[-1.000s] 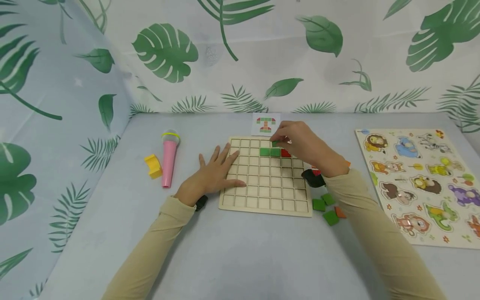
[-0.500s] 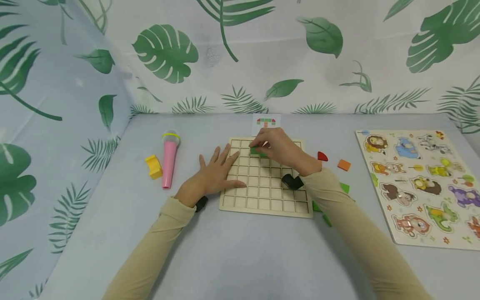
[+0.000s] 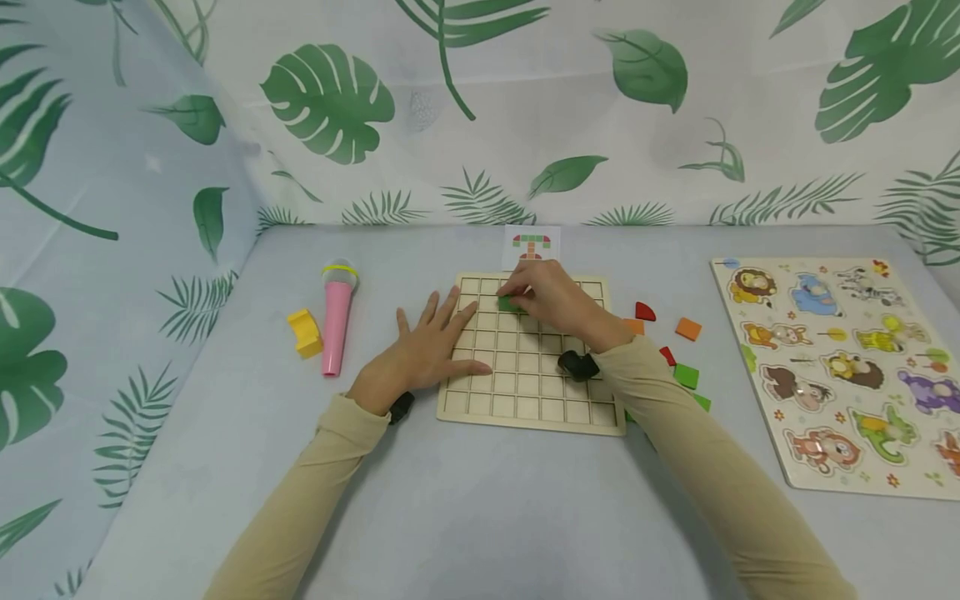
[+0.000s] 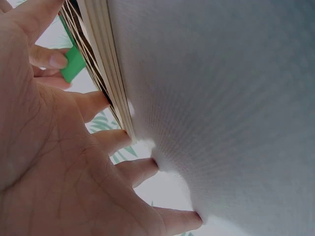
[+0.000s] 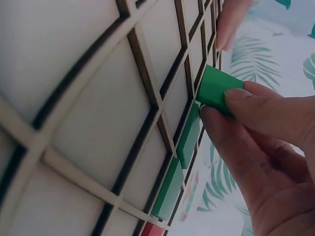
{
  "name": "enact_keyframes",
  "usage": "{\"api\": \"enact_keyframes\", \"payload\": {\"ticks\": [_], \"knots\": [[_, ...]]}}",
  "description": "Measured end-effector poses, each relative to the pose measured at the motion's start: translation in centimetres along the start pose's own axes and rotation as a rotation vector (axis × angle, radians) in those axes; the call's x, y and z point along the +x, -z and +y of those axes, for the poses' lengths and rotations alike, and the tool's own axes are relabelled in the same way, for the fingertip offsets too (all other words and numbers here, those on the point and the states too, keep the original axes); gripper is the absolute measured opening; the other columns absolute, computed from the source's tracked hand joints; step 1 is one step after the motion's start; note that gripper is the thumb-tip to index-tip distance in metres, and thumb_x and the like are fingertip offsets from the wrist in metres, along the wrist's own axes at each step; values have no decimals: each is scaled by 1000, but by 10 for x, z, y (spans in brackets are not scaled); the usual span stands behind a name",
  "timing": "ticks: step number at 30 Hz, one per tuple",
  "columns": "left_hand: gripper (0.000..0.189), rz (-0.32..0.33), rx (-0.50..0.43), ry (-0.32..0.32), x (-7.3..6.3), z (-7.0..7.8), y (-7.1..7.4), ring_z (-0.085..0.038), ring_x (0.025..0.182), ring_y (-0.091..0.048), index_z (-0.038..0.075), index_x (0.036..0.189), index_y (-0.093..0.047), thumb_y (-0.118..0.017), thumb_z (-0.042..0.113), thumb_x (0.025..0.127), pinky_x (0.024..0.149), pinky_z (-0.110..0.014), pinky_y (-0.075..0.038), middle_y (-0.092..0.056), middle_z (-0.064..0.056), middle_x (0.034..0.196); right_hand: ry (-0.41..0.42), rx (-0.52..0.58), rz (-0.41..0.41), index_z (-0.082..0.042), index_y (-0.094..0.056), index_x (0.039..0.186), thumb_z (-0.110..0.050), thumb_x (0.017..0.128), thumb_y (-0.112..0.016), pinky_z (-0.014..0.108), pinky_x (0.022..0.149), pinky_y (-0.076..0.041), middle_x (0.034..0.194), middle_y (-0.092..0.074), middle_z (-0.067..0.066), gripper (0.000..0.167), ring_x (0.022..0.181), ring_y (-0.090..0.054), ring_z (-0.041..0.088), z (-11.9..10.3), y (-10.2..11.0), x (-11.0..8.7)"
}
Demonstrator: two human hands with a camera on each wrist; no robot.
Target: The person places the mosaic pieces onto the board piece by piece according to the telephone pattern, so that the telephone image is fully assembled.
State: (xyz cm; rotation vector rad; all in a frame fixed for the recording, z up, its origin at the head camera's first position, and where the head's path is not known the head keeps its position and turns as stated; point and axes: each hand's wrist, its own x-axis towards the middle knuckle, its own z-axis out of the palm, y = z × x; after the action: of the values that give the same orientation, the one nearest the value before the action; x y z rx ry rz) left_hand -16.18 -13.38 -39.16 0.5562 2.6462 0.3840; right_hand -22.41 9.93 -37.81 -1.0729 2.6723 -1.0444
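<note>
A wooden grid board [image 3: 506, 408] lies on the table in the head view. My right hand [image 3: 551, 296] pinches a green square tile [image 5: 216, 88] between thumb and fingers, over a cell in the board's second row from the far side. In the right wrist view this tile stands tilted, its lower edge at the grid. Beside it two green tiles [image 5: 189, 137] sit in cells, followed by a red piece [image 5: 153, 229]; my right hand hides these in the head view. My left hand [image 3: 420, 354] rests with spread fingers over the board's left edge.
A pattern card [image 3: 532, 240] lies behind the board. To the right are loose pieces, among them a red quarter-round [image 3: 645, 312], an orange square [image 3: 688, 328] and a green square [image 3: 686, 376], then an animal puzzle [image 3: 806, 354]. At left lie a pink microphone [image 3: 339, 325] and a yellow block [image 3: 305, 333].
My right hand has moved left along the row with the green tile, past the two placed green tiles, and slowed there. My left hand has stayed in place.
</note>
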Motion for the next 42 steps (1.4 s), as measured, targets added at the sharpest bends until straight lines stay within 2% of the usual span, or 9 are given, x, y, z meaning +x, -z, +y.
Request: {"api": "enact_keyframes", "payload": {"ticks": [4, 10, 17, 24, 33, 35, 39, 42], "knots": [[101, 0, 0, -2, 0, 0, 1, -41, 159, 12, 20, 171, -7, -58, 67, 98, 113, -81, 6, 14, -12, 174, -19, -37, -7, 7, -79, 109, 10, 92, -74, 43, 83, -60, 103, -72, 20, 18, 95, -70, 34, -4, 1, 1], [100, 10, -4, -10, -1, 0, 2, -41, 159, 12, 19, 171, -7, -58, 67, 98, 113, -82, 5, 13, -13, 174, -7, -169, -54, 10, -77, 112, 10, 92, -73, 44, 86, -59, 107, -72, 23, 20, 101, -69, 38, -9, 1, 5], [100, 18, 8, -9, -1, 1, 2, -41, 159, 10, 18, 171, -8, -58, 67, 98, 113, -81, 4, 11, -13, 175, -59, -270, -109, 10, -75, 117, 10, 94, -71, 43, 92, -58, 112, -72, 23, 23, 108, -68, 37, -17, 0, 8], [100, 25, 8, -13, -1, 2, 4, -42, 159, 10, 18, 170, -9, -58, 66, 99, 113, -82, 5, 11, -13, 175, -64, -347, -133, 9, -77, 114, 9, 94, -71, 40, 90, -57, 109, -71, 21, 21, 105, -68, 35, -23, 1, 10], [99, 17, -8, -26, 0, 3, 3, -42, 159, 11, 18, 170, -8, -58, 66, 99, 112, -82, 5, 12, -14, 174, -26, -378, -100, 6, -80, 100, 13, 94, -67, 41, 86, -58, 101, -71, 20, 16, 98, -69, 34, -23, 0, 9], [100, 19, -5, -23, 0, 3, 4, -42, 159, 11, 18, 170, -8, -58, 66, 99, 112, -82, 5, 12, -14, 174, -22, -375, -100, 8, -79, 102, 13, 94, -67, 41, 86, -58, 102, -71, 21, 15, 99, -69, 34, -22, -1, 9], [100, 14, 1, -20, -1, 1, 3, -42, 159, 12, 17, 170, -8, -58, 66, 99, 112, -82, 5, 12, -14, 174, -46, -369, -153, 10, -77, 109, 8, 96, -68, 41, 90, -57, 108, -68, 22, 15, 104, -66, 37, -22, -4, 7], [100, 12, 4, -19, -1, 1, 2, -43, 159, 11, 17, 170, -8, -58, 66, 99, 112, -83, 5, 12, -14, 174, -48, -303, -185, 9, -74, 113, 3, 99, -69, 44, 96, -54, 118, -65, 24, 16, 114, -62, 39, -21, -4, -1]]}}
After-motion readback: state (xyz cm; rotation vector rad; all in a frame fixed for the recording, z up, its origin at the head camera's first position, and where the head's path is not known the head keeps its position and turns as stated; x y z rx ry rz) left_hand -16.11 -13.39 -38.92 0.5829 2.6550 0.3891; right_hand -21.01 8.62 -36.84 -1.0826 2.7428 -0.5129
